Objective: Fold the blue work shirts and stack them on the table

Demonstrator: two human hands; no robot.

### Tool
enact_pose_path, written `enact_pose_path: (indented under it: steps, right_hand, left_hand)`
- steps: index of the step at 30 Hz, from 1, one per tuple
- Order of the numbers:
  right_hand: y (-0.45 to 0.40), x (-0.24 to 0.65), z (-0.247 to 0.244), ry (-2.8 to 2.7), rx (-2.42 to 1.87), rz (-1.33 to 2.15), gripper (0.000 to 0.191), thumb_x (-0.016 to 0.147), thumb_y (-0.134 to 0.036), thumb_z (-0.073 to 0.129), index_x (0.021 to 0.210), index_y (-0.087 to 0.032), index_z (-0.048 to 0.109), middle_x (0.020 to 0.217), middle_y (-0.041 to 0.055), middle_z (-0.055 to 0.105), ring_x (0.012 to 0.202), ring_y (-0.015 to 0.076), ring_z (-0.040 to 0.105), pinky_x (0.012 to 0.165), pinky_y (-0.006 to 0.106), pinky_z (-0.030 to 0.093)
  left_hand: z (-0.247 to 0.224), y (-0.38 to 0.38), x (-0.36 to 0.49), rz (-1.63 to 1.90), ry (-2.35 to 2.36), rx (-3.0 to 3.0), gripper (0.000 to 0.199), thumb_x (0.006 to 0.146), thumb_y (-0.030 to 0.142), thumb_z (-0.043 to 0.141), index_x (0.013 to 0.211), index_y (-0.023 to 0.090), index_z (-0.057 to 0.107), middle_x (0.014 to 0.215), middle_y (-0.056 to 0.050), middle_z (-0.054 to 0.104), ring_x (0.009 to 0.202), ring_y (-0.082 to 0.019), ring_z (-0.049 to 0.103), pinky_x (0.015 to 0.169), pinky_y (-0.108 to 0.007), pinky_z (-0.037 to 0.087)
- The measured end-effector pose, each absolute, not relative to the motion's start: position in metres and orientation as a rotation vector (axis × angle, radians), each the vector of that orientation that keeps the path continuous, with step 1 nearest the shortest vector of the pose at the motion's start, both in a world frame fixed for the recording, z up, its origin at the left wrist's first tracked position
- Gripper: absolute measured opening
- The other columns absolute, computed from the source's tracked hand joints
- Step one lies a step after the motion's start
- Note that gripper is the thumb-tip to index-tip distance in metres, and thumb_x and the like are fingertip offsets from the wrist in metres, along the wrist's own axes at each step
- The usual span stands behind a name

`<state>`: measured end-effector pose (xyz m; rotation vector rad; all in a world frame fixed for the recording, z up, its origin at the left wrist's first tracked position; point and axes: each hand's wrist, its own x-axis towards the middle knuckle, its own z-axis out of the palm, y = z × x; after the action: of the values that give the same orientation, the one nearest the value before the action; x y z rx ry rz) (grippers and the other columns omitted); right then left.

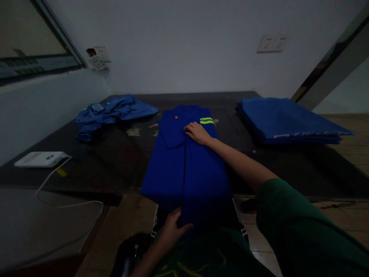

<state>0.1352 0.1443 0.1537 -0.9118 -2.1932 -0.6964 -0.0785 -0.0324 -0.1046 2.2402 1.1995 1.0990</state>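
A blue work shirt point(170, 165) lies front up on the dark table, with collar at the far end, one short sleeve folded over the front and yellow-green stripes at the other side. Its lower end hangs past the table's near edge. My right hand point(198, 133) rests on the upper chest, open, fingers laid on the cloth. Down by the hem, my left hand point(171, 229) has its thumb over the cloth beside the front opening; its fingers seem tucked at the edge, their tips partly hidden in shadow.
A crumpled blue garment point(115, 109) lies at the back left, and a stack of folded blue cloth point(282, 117) at the right. A white device point(42, 159) with a cable sits on the left. Sockets point(271, 43) are on the wall behind the table point(115, 165).
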Motion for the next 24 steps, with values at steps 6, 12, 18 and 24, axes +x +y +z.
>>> enact_pose_path:
  steps: [6,12,18,24]
  right_hand:
    - [0.118,0.163,0.128,-2.123,-1.162,-0.534,0.052,0.097,-0.048,0.036,0.134,-0.016,0.051,0.139,0.017,0.048,0.127,0.0302,0.045,0.105,0.043,0.034]
    - [0.119,0.165,0.105,-2.168,-1.257,-0.512,0.062,0.097,-0.055,0.03,0.149,-0.022,0.032,0.156,0.0131,0.025,0.142,0.0346,0.023,0.113,0.054,0.021]
    - [0.106,0.172,0.109,-2.116,-1.166,-0.456,0.06,0.097,-0.051,0.035,0.146,-0.017,0.037,0.154,0.0149,0.028,0.144,0.0307,0.022,0.115,0.051,0.021]
    - [0.053,0.187,0.081,-2.19,-1.066,-0.429,0.059,0.095,-0.054,0.039,0.141,-0.018,0.046,0.152,0.0149,0.033,0.143,0.0322,0.024,0.112,0.052,0.028]
  left_hand:
    - [-0.107,-0.017,-0.057,0.997,1.443,2.186,0.032,0.082,0.029,0.063,0.113,0.019,0.068,0.116,-0.009,0.07,0.109,-0.028,0.064,0.099,-0.045,0.047]
    - [-0.103,0.008,-0.042,0.988,1.606,2.267,0.04,0.086,0.037,0.059,0.118,0.012,0.064,0.119,-0.016,0.067,0.115,-0.029,0.061,0.099,-0.04,0.046]
    - [-0.073,-0.047,-0.079,0.485,1.74,2.407,0.039,0.086,0.041,0.057,0.113,0.015,0.067,0.115,-0.016,0.069,0.109,-0.033,0.064,0.092,-0.043,0.049]
    - [0.004,-0.103,-0.075,0.77,1.244,2.674,0.031,0.096,0.035,0.04,0.102,0.024,0.069,0.093,-0.003,0.074,0.087,-0.017,0.069,0.08,-0.027,0.053]
